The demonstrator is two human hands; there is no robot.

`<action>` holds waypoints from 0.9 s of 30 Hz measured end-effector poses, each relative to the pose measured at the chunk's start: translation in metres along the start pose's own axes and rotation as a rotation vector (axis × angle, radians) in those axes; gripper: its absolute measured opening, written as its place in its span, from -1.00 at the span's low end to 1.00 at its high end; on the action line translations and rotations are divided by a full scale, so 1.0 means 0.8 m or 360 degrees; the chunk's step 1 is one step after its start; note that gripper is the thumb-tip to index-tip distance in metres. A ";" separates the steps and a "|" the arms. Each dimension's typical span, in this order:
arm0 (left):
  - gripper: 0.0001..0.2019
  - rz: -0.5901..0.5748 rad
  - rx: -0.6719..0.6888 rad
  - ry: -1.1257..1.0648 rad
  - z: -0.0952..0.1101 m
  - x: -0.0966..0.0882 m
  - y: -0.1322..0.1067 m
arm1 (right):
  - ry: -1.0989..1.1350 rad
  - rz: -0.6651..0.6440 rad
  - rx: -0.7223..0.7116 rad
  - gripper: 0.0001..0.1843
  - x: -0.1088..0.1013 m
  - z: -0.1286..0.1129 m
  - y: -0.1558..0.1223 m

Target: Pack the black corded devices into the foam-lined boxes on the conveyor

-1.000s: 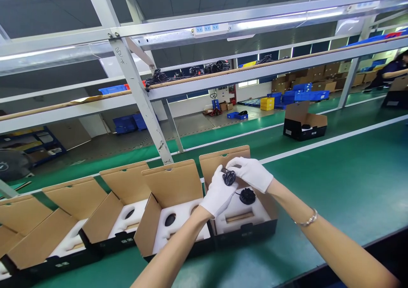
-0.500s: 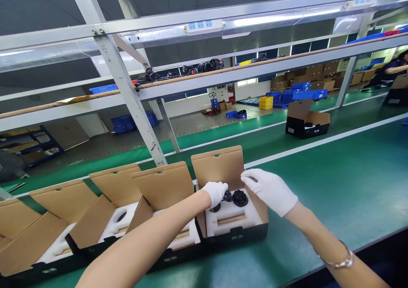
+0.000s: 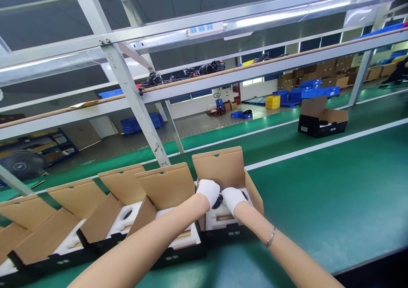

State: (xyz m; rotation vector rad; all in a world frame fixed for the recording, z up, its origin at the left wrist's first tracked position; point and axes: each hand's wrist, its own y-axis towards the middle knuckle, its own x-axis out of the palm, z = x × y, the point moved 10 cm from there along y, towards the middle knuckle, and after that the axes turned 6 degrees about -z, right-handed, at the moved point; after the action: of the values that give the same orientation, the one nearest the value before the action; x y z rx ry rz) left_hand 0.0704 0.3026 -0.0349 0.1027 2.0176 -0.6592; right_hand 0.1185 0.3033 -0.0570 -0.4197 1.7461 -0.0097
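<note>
Curled white-gloved fingers of both hands are pressing on a small black round part (image 3: 218, 201) between them; how tightly they grip cannot be told. The left hand (image 3: 208, 191) and right hand (image 3: 233, 198) are sitting inside the open brown cardboard box with white foam insert (image 3: 223, 169), the part lying on that foam. More open boxes (image 3: 165, 190) are lining up left of this box on the green conveyor belt (image 3: 318, 186).

Both forearms reach forward, bare, converging. The white-gloved left hand (image 3: 208, 192) and right hand (image 3: 233, 198) sit side by side, fingers curled downward.
</note>
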 end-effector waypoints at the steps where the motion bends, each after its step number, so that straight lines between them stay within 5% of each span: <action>1: -0.75 -0.0024 0.0010 0.0028 0.003 0.004 -0.003 | -0.0034 -0.0019 0.0008 -0.82 0.000 0.000 0.000; 6: -0.59 -0.0238 0.0151 0.0113 0.026 0.037 -0.004 | -0.0090 0.0152 -0.0010 -0.80 -0.034 0.000 -0.052; 10: -0.76 -0.0256 0.0212 0.0199 0.023 0.024 -0.003 | 0.0047 0.0313 -0.0020 -0.66 -0.022 0.009 -0.123; 15: -0.80 0.0323 0.0179 0.0199 0.004 -0.056 -0.057 | 0.0329 0.0177 0.0296 -0.46 0.057 0.062 -0.122; 18: -0.74 0.0681 0.0147 0.0116 -0.023 -0.068 -0.125 | 0.0402 0.0199 0.0343 -0.22 0.056 0.090 -0.080; 21: -0.66 0.1190 -0.0141 -0.0038 -0.088 -0.036 -0.207 | 0.0424 0.0266 0.0305 -0.06 0.020 0.104 -0.017; 23: -0.56 0.1453 -0.0596 -0.0233 -0.155 0.019 -0.262 | 0.0411 0.0296 0.0250 -0.20 -0.008 0.100 0.038; 27: -0.35 0.1335 -0.1240 -0.0762 -0.249 0.171 -0.309 | 0.0346 0.0289 0.0167 -0.60 -0.049 0.059 0.153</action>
State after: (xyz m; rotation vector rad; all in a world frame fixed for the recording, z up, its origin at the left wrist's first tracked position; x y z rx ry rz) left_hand -0.2396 0.1637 0.0282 0.2710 1.4410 0.5869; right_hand 0.1365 0.4392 -0.0592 -0.1870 1.9833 -0.0174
